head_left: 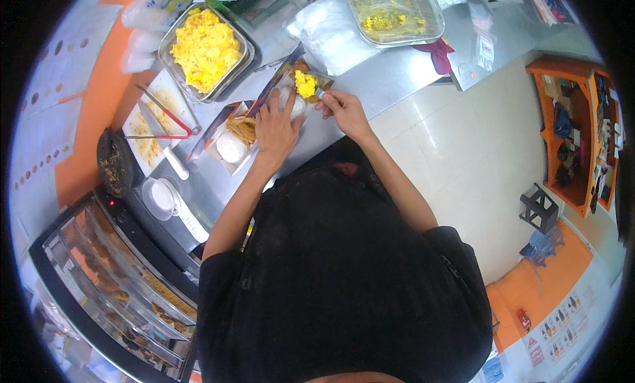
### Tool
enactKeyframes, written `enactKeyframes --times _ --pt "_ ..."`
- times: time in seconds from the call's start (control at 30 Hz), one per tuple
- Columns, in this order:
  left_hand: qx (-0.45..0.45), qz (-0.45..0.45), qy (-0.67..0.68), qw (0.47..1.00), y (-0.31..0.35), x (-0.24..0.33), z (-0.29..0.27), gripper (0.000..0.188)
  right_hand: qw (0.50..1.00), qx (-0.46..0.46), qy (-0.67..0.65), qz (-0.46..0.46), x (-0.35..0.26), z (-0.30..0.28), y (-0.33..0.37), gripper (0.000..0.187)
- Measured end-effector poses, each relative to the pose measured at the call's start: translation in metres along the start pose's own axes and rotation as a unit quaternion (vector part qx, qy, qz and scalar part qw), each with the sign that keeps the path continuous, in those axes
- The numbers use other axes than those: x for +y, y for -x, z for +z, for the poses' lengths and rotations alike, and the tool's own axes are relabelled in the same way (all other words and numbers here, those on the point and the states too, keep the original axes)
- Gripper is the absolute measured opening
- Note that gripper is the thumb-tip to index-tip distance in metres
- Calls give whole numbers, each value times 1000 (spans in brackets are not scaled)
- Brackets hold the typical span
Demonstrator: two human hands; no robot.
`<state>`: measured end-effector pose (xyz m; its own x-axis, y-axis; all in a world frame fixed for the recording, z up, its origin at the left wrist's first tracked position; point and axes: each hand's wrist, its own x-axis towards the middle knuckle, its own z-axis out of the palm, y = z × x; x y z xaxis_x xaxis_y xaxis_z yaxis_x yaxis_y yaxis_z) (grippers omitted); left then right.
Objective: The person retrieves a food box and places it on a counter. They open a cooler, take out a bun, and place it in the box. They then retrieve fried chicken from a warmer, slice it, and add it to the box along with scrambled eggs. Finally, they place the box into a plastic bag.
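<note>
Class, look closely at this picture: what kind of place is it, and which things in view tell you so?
Probably a small food stall or takeaway kitchen. A steel counter bears a glass dish of yellow food, a glass display case stands beside it, and both hands, left hand and right hand, fill a portion.

A steel table (403, 72) carries a glass dish of yellow food (206, 49), a second, nearly empty glass dish (395, 12), a white tray with red-handled tongs (159, 122), clear plastic bags (327, 32), a dark red cloth (438, 51) and an open box holding a white bun (233, 147).
</note>
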<state>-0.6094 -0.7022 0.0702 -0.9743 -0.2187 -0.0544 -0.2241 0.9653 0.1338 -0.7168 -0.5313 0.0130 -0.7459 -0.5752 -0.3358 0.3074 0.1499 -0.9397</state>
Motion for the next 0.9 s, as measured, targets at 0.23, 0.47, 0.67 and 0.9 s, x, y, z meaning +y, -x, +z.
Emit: enactKeyframes --times 0.23,0.47,0.67,0.9 --pt "28 -57 65 996 -4 -10 3 65 1000 -4 21 9 -8 0 -1 30" --pt "20 -109 152 982 3 -14 10 43 998 2 62 -16 -24 2 2 30" --pt "18 -71 180 981 15 -19 2 33 851 -19 421 -315 -34 -12 0 29" --pt "-4 -118 158 980 21 -21 -3 41 788 -111 486 -360 -39 -23 5 51"
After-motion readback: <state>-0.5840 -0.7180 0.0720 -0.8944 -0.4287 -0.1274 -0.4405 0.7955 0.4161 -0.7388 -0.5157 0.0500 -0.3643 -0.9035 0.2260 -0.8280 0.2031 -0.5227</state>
